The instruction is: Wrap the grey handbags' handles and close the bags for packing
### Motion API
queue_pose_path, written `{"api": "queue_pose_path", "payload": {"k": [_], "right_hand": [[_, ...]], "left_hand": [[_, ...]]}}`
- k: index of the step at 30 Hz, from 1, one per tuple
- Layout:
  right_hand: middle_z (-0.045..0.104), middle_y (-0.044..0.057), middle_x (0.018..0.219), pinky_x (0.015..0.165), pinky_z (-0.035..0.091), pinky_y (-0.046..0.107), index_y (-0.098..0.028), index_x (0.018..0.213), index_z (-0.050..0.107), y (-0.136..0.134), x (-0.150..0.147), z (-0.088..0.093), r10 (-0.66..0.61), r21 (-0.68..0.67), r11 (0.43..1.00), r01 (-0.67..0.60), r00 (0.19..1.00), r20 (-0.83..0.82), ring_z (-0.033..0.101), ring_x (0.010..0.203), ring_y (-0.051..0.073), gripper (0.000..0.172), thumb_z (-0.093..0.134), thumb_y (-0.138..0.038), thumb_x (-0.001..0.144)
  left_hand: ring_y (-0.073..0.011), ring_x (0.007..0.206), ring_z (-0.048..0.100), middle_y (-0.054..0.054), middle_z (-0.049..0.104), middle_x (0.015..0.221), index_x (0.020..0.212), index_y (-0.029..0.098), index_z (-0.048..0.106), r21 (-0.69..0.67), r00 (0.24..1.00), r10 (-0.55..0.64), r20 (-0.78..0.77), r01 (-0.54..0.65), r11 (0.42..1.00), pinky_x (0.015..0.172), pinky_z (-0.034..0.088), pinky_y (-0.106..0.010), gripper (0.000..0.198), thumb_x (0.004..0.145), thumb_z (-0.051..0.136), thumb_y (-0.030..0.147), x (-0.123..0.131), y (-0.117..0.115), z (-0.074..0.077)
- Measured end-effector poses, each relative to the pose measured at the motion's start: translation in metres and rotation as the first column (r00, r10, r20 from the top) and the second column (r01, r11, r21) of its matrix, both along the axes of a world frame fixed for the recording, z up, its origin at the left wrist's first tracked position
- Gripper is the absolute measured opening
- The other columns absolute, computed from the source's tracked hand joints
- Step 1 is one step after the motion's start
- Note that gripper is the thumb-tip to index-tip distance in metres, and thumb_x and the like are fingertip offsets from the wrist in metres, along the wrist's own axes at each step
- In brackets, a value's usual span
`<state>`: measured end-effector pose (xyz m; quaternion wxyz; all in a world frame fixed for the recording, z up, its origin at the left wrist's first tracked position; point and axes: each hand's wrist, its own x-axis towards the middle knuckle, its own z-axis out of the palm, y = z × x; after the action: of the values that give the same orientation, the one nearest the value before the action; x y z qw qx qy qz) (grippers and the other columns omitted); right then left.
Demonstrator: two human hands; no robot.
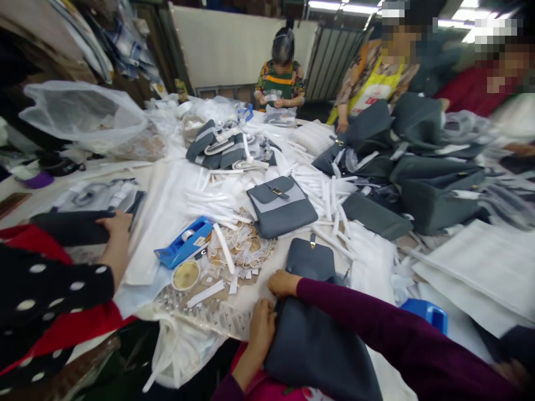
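Observation:
A dark grey bag [317, 351] lies at the table's front edge, partly over my lap. My left hand [262, 327] is closed on the bag's upper left corner, its fingertips hidden against the material. Just beyond it, my right hand [285, 283] reaches across the bag with curled fingers at the same corner; what it pinches is mostly hidden. Right behind my hands lies a grey flap with a gold buckle [312, 244]. Farther back sits a two-tone grey bag [282, 206] with its flap down.
White foam strips [217, 200], a blue tape dispenser [186, 242], a tape roll [186, 275] and a heap of stringed tags [240, 248] cover the middle. Grey bags [438, 195] pile up at right. A co-worker's hand [117, 228] holds dark material at left. Other people stand behind.

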<state>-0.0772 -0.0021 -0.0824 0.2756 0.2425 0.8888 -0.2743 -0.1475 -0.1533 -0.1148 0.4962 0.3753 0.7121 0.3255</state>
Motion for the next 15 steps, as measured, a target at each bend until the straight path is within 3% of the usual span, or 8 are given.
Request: {"api": "queue_pose_path", "payload": {"k": [2,5,8,10,12,14,15], "right_hand": [[0.073,0.009,0.081,0.081,0.050,0.039,-0.015,0.059,0.065,0.003,0.000,0.004,-0.087,-0.005,0.996,0.087,0.996,-0.030,0.068,0.086,0.027,0.013,0.071,-0.003,0.060],[0.072,0.010,0.078,0.075,0.051,0.038,-0.013,0.060,0.066,0.013,0.001,0.017,-0.223,-0.018,0.975,0.223,0.970,-0.100,0.067,0.080,0.026,0.010,0.067,-0.004,0.064],[0.071,0.008,0.092,0.082,0.050,0.034,-0.016,0.079,0.070,0.023,0.015,0.041,-0.312,-0.038,0.949,0.313,0.916,-0.250,0.065,0.091,0.024,0.012,0.062,-0.010,0.073],[0.066,0.005,0.106,0.091,0.045,0.030,-0.021,0.095,0.068,0.024,0.039,0.060,-0.412,-0.062,0.899,0.435,0.786,-0.462,0.060,0.103,0.019,0.022,0.053,-0.012,0.081],[0.062,0.004,0.112,0.098,0.041,0.029,-0.023,0.104,0.064,0.017,0.077,0.074,-0.542,-0.129,0.753,0.645,0.496,-0.678,0.055,0.109,0.017,0.029,0.046,-0.014,0.085],[0.059,0.006,0.114,0.100,0.040,0.033,-0.024,0.110,0.060,0.003,0.124,0.078,-0.614,-0.220,0.493,0.842,0.157,-0.774,0.052,0.111,0.019,0.031,0.043,-0.016,0.086],[0.057,0.007,0.116,0.101,0.039,0.036,-0.024,0.115,0.056,-0.007,0.148,0.076,-0.632,-0.247,0.352,0.903,0.035,-0.774,0.051,0.112,0.020,0.032,0.043,-0.018,0.086]], "left_hand": [[-0.0214,0.085,0.053,-0.004,0.056,0.083,0.078,0.021,0.051,0.040,0.987,-0.018,0.159,0.012,0.999,0.080,0.041,-0.033,0.021,0.079,0.053,0.042,0.000,0.017,0.007],[-0.0196,0.078,0.057,-0.004,0.059,0.082,0.088,0.020,0.053,-0.093,0.921,-0.030,0.389,0.072,0.993,0.068,0.043,-0.030,0.049,0.071,0.058,0.065,0.002,0.040,0.011],[-0.0199,0.080,0.060,-0.005,0.063,0.087,0.096,0.018,0.054,-0.146,0.913,-0.098,0.396,0.168,0.975,0.063,0.043,-0.027,0.062,0.060,0.068,0.066,0.006,0.054,0.014],[-0.0192,0.078,0.060,-0.005,0.063,0.085,0.096,0.016,0.055,-0.130,0.925,-0.130,0.358,0.187,0.974,0.061,0.043,-0.026,0.063,0.059,0.070,0.065,0.010,0.060,0.021],[-0.0191,0.078,0.062,-0.005,0.064,0.085,0.097,0.015,0.056,-0.077,0.933,-0.134,0.334,0.169,0.983,0.065,0.046,-0.027,0.061,0.060,0.072,0.060,0.019,0.066,0.031],[-0.0207,0.083,0.064,-0.007,0.067,0.090,0.097,0.015,0.057,-0.012,0.937,-0.150,0.316,0.162,0.987,0.075,0.049,-0.030,0.056,0.060,0.074,0.054,0.029,0.073,0.042],[-0.0223,0.087,0.064,-0.008,0.068,0.093,0.096,0.015,0.058,0.012,0.943,-0.160,0.293,0.164,0.986,0.080,0.049,-0.032,0.054,0.060,0.075,0.051,0.034,0.076,0.046]]}}
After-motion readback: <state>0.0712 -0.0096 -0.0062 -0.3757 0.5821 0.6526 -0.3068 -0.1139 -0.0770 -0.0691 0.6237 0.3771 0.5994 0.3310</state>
